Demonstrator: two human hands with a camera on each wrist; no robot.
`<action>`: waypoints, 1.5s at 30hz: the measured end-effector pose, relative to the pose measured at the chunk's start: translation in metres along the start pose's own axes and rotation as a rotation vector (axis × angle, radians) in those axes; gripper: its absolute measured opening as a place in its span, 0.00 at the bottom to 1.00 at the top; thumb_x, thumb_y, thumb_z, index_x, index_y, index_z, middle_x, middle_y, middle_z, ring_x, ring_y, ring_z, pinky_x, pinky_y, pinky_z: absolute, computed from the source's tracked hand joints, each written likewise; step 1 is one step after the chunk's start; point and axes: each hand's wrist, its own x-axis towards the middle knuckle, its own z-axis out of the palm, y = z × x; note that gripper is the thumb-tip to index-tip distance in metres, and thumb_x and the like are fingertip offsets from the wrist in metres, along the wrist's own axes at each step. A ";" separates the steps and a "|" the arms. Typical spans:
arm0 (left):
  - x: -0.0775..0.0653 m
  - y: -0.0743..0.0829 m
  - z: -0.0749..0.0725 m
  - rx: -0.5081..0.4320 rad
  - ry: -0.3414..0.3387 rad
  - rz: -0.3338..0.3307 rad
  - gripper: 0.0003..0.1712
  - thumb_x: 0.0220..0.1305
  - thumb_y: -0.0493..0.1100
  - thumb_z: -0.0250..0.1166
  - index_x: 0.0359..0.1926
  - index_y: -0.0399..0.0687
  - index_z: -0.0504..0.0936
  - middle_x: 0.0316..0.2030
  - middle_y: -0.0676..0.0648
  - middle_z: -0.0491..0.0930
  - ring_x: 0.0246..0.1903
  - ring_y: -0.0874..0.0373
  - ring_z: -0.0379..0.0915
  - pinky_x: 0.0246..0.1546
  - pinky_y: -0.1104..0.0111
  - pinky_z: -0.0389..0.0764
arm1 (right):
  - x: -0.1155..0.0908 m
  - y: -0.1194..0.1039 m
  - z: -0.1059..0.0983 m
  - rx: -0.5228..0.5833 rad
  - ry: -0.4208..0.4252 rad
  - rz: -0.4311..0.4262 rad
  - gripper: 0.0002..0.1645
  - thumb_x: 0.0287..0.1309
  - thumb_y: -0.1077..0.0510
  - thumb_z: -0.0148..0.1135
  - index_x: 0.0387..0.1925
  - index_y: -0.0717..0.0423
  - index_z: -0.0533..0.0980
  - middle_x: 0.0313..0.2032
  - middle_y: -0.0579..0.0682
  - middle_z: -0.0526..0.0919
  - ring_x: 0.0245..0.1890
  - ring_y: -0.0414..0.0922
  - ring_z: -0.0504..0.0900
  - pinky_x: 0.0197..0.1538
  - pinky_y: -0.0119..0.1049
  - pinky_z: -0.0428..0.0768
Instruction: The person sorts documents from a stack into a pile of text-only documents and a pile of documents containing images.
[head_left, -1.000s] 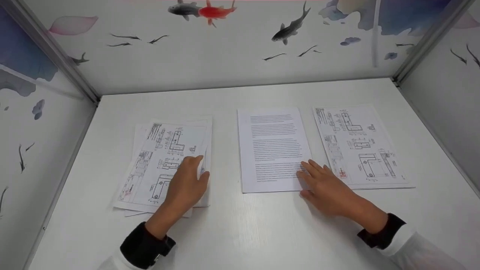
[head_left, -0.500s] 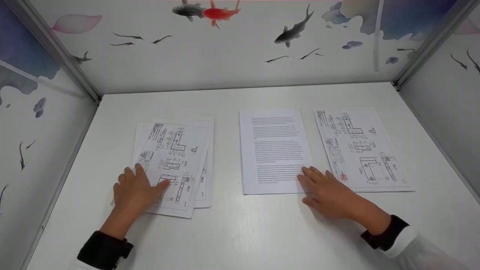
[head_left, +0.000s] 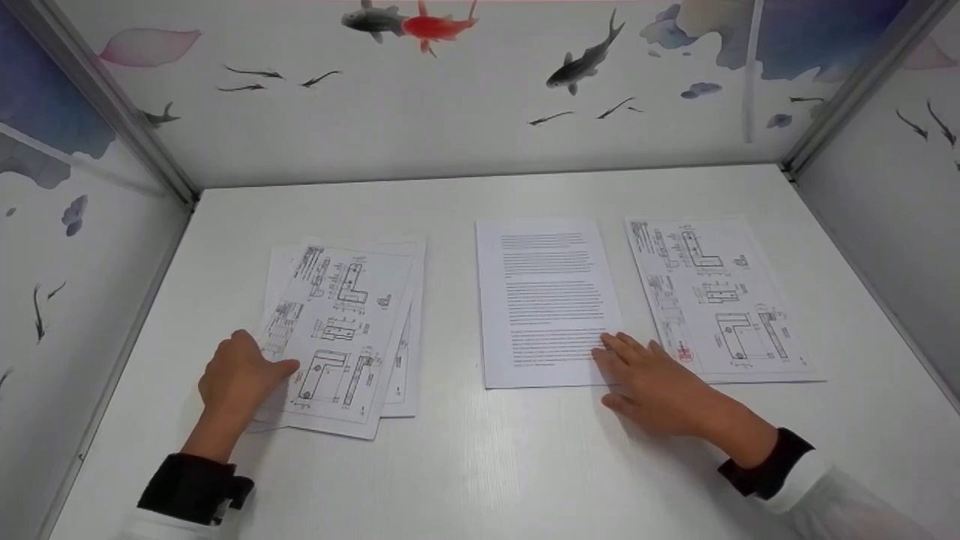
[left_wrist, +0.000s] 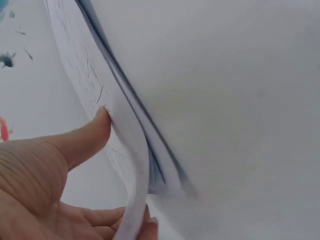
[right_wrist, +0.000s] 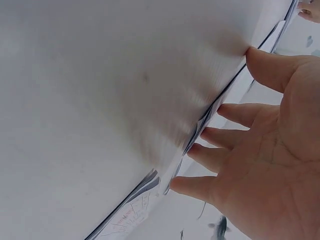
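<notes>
At the left of the table lies an uneven pile of technical drawing sheets (head_left: 375, 330). My left hand (head_left: 238, 376) pinches its near left edge. In the left wrist view, the thumb (left_wrist: 90, 137) presses on the printed face while the fingers curl under the bent drawing sheets (left_wrist: 127, 135). In the middle lies a stack of printed text pages (head_left: 551, 300). My right hand (head_left: 656, 386) rests with spread fingers on the lower right corner of this stack. From the right wrist view, its fingers (right_wrist: 237, 112) look fairly straight, at the paper edges, gripping nothing.
Another stack of drawing sheets (head_left: 720, 292), with a small red mark, lies to the right of the text pages. The white table (head_left: 480, 465) is bounded by a back panel (head_left: 465, 127) with painted fish, and by side panels.
My left hand has gone from the right side of the left pile, across it, to its near left edge, and now pinches sheets there. My right hand has stayed almost still.
</notes>
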 end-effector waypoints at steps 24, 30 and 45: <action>0.017 0.023 0.006 0.067 -0.048 -0.010 0.43 0.56 0.61 0.76 0.50 0.24 0.75 0.40 0.32 0.70 0.37 0.40 0.71 0.31 0.57 0.72 | 0.000 0.000 -0.002 0.026 -0.004 0.017 0.41 0.71 0.49 0.65 0.78 0.59 0.64 0.80 0.61 0.58 0.80 0.62 0.53 0.74 0.68 0.53; 0.028 0.031 0.004 0.069 -0.099 -0.042 0.41 0.52 0.59 0.79 0.47 0.28 0.73 0.36 0.35 0.75 0.33 0.42 0.75 0.31 0.57 0.73 | 0.000 0.001 0.000 0.041 -0.003 0.029 0.40 0.71 0.49 0.65 0.78 0.58 0.64 0.80 0.60 0.58 0.80 0.62 0.53 0.75 0.68 0.53; 0.024 0.024 0.013 -0.200 0.044 -0.013 0.27 0.68 0.37 0.65 0.59 0.18 0.72 0.45 0.26 0.80 0.38 0.39 0.82 0.26 0.61 0.80 | 0.001 0.002 0.000 0.032 0.004 0.011 0.40 0.71 0.49 0.66 0.78 0.57 0.64 0.79 0.60 0.59 0.79 0.62 0.54 0.75 0.67 0.55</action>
